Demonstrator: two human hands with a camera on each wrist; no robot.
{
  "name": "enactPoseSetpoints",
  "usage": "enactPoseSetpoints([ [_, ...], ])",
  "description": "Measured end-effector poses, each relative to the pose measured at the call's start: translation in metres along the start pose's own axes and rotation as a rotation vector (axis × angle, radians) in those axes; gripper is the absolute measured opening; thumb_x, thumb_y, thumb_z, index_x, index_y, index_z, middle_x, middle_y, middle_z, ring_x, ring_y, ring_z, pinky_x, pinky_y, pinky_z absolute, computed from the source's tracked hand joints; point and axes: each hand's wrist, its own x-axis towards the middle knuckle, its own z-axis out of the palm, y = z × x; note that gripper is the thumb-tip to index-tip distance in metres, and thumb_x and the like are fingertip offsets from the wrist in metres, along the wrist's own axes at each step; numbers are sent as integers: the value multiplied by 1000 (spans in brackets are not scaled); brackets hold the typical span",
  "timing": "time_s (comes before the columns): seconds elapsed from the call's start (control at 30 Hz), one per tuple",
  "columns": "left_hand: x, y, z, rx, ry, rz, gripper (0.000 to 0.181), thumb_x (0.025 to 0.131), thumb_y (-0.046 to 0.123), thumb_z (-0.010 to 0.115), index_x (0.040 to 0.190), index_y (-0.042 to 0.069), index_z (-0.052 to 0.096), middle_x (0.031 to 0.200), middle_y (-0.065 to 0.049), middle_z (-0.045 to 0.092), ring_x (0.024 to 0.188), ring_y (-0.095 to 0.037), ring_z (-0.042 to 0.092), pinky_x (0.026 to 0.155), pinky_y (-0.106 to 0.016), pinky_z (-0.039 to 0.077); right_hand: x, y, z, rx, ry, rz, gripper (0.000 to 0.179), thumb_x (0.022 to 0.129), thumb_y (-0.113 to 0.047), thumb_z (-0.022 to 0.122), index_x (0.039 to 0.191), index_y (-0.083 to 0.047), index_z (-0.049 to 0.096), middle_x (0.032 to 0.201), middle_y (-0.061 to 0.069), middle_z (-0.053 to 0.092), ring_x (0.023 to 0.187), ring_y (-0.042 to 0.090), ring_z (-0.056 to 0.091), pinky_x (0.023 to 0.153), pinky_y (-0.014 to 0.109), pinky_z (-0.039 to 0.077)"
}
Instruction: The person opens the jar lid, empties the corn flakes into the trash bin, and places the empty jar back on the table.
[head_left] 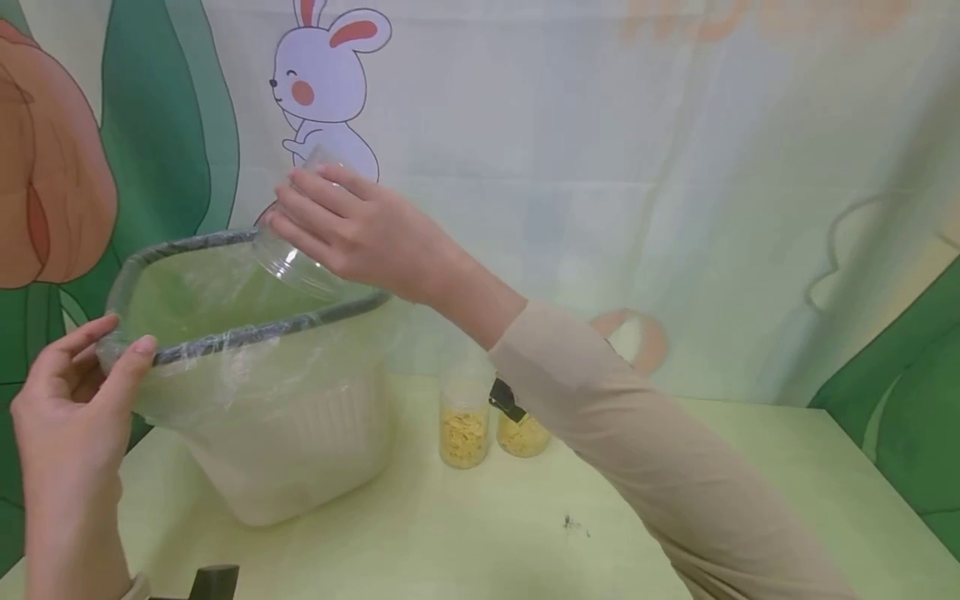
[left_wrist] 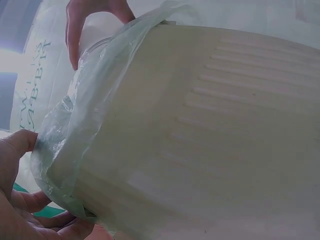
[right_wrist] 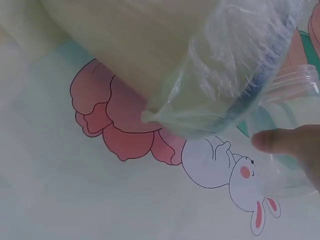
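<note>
1. Our L hand (head_left: 71, 408) is gripping the corner of the bin (head_left: 285, 467), thumb & fingers bending round its grey rim (head_left: 247, 335).
2. Our R hand (head_left: 360, 229) is holding the clear jar (head_left: 283, 260), fingers curling round its side; this jar is leaning mouth-down over the bin's opening.
3. A see-through bag (head_left: 225, 379) is lining the bin & folding over the rim; the bin's floor is hiding, so we can't tell its contents.
4. On the table (head_left: 450, 550), near the bin, the first jar (head_left: 463, 396) & second jar (head_left: 525, 437) are standing upright, both containing yellow pcs (head_left: 463, 442).
</note>
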Motion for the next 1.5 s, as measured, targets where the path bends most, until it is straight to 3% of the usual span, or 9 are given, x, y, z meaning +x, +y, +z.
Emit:
enactPoseSetpoints([
  [0.07,0,0,1,4,-1,6,41,84,24,65,124,26,56,109,12,46,85,-1,42,72,-15,33,-2,-2,2,4,-7,-23,47,95,8,24,131,-10,49,130,7,52,121,22,46,104,33,32],
  [0.23,0,-1,2,18,5,12,41,84,25,64,124,27,55,110,13,45,84,0,41,74,-16,32,-10,-6,1,28,-25,37,45,94,5,28,130,-10,50,129,8,53,121,23,46,104,34,33],
  [0.53,1,-2,1,-27,6,-9,40,83,23,66,122,25,57,101,13,47,81,-2,42,68,-14,33,-22,-7,-9,119,-54,229,39,93,1,32,125,-6,53,124,11,56,116,26,50,100,34,37],
  [0.67,2,-2,1,-47,-5,-17,40,84,23,64,124,25,55,103,14,48,85,0,43,71,-13,33,-29,-6,-12,171,-74,309,36,95,-5,32,123,-5,54,121,11,57,113,26,52,97,34,40],
  [0.77,3,-3,2,-92,-10,-20,40,85,21,63,124,24,54,104,14,49,88,0,45,75,-11,33,-36,-5,-14,195,-100,344,35,92,-12,40,123,-4,54,121,12,58,112,27,53,96,33,41],
  [1.0,4,-5,3,-101,-19,-16,41,86,20,62,125,25,52,104,14,48,87,0,44,76,-13,32,-53,-3,-24,246,-173,393,65,75,-37,70,126,-2,51,123,14,56,114,28,51,99,32,39],
  [1.23,3,-5,4,-75,-22,-1,41,87,21,60,126,25,51,104,15,46,85,0,42,75,-14,31,-72,-4,-34,290,-114,469,74,66,-37,79,124,1,52,120,15,57,112,28,52,95,34,43],
  [1.5,2,-5,4,-191,-20,-11,38,85,16,63,122,23,54,102,11,48,85,-2,44,70,-11,32,-95,-4,-46,341,-93,550,81,61,-36,83,125,2,50,122,16,56,114,28,52,95,36,43],
])
